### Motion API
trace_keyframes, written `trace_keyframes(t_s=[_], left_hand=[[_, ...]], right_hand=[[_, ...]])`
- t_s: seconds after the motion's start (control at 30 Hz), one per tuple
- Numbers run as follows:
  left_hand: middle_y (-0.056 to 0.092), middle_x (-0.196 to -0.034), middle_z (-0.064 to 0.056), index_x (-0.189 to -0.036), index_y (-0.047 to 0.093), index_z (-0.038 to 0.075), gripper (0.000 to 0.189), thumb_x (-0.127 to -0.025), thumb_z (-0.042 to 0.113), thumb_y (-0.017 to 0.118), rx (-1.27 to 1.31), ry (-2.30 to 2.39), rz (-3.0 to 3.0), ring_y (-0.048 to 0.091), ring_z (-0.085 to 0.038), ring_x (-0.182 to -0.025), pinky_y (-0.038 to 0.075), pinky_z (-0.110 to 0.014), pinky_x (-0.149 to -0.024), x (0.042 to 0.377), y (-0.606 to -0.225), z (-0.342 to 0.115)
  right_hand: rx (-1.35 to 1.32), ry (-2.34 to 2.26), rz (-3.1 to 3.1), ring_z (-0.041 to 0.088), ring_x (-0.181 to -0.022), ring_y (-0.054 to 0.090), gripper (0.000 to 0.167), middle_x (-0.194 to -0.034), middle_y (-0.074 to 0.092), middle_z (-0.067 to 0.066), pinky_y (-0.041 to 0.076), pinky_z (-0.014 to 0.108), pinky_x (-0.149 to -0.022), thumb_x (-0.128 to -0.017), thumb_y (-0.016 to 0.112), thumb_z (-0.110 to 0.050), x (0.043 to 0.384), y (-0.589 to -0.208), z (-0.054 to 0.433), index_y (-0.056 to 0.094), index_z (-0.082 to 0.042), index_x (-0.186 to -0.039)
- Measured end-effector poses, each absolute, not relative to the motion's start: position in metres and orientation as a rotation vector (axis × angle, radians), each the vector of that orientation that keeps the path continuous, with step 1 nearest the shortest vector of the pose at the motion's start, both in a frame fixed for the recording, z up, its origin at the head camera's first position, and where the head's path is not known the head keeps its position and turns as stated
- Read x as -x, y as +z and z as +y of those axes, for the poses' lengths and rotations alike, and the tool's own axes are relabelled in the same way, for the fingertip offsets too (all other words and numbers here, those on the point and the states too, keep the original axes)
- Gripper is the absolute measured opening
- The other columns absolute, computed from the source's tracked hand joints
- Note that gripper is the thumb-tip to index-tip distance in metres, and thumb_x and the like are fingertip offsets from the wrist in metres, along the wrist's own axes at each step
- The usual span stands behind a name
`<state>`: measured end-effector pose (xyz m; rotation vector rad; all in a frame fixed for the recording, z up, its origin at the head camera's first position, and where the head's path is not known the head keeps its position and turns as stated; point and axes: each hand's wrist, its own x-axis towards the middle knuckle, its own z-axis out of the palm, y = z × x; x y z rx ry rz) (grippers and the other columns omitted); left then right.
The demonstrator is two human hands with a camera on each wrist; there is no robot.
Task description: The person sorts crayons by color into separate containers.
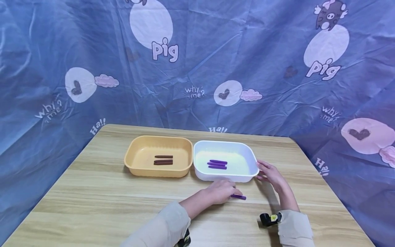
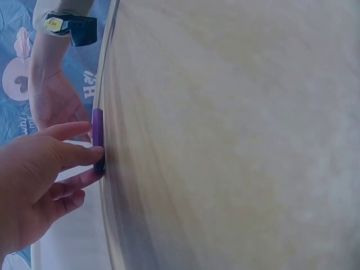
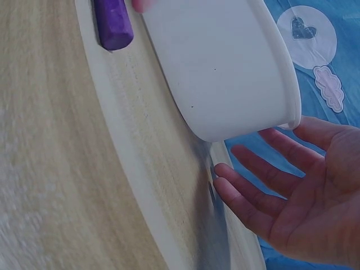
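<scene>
The left hand (image 1: pixel 221 191) is in front of the white basin (image 1: pixel 203 175), its thumb and fingertips pinching a purple crayon (image 1: pixel 238 197) low at the tabletop. In the left wrist view the thumb lies on the crayon (image 2: pixel 98 135), with fingers on its other side. At the basin's right front corner, the right hand (image 1: pixel 271 174) touches the rim with loosely extended, spread fingers. Several purple crayons (image 1: pixel 217 164) lie inside the white basin. To its left, a yellow-orange basin (image 1: pixel 135 168) holds several brown crayons (image 1: pixel 163 161).
Both basins stand side by side on a wooden table (image 1: pixel 92 206). A blue printed cloth (image 1: pixel 197 68) hangs behind the table and along its sides. Dark cameras are strapped to the wrists, the right wrist camera (image 1: pixel 269 219) being plainly visible.
</scene>
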<state>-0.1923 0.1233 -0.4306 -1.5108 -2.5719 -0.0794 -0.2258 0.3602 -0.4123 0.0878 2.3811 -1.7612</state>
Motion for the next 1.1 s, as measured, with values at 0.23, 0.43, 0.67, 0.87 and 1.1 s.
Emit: trace_keyframes(t_s=[0.23, 0.43, 0.67, 0.87, 1.1], left_hand=[[0.059, -0.086, 0.012, -0.114, 0.065, 0.036, 0.037, -0.083, 0.015, 0.065, 1.535, -0.036, -2.508, 0.048, -0.005, -0.073, 0.034, -0.011, -0.058, 0.191, -0.429, 0.122], [0.057, -0.089, 0.012, -0.117, 0.062, 0.039, 0.038, -0.086, 0.017, 0.062, 1.498, 0.01, -2.492, 0.046, -0.006, -0.073, 0.032, -0.012, -0.056, 0.186, -0.418, 0.121], [0.058, -0.098, 0.01, -0.12, 0.06, 0.039, 0.043, -0.085, 0.014, 0.063, 1.497, 0.061, -2.453, 0.051, -0.009, -0.08, 0.038, -0.013, -0.061, 0.187, -0.409, 0.118], [0.059, -0.101, 0.01, -0.125, 0.056, 0.038, 0.055, -0.081, 0.004, 0.063, 1.479, 0.066, -2.435, 0.049, -0.008, -0.076, 0.037, -0.014, -0.058, 0.189, -0.396, 0.112], [0.06, -0.102, 0.009, -0.121, 0.059, 0.038, 0.046, -0.086, 0.009, 0.061, 1.396, 0.058, -2.434, 0.051, -0.009, -0.08, 0.041, -0.015, -0.061, 0.198, -0.377, 0.104]], right_hand=[[-0.08, -1.75, 2.388, 0.014, -0.093, 0.058, 0.06, -0.11, 0.059, 0.011, 0.049, 0.033, -0.082, -0.098, 0.044, -0.029, 0.226, -0.413, 0.361, 0.025, 0.013, -0.137], [-0.08, -1.746, 2.387, 0.016, -0.095, 0.058, 0.061, -0.11, 0.06, 0.011, 0.049, 0.033, -0.082, -0.097, 0.044, -0.03, 0.226, -0.412, 0.361, 0.026, 0.012, -0.137], [-0.065, -1.736, 2.391, 0.016, -0.095, 0.058, 0.061, -0.112, 0.059, 0.013, 0.049, 0.034, -0.082, -0.098, 0.044, -0.03, 0.225, -0.412, 0.361, 0.026, 0.012, -0.137], [-0.064, -1.73, 2.389, 0.013, -0.093, 0.058, 0.061, -0.111, 0.059, 0.013, 0.049, 0.033, -0.082, -0.098, 0.044, -0.03, 0.224, -0.413, 0.361, 0.025, 0.012, -0.138], [-0.075, -1.743, 2.378, 0.01, -0.09, 0.058, 0.061, -0.106, 0.06, 0.007, 0.049, 0.032, -0.081, -0.098, 0.044, -0.029, 0.224, -0.412, 0.361, 0.025, 0.013, -0.137]])
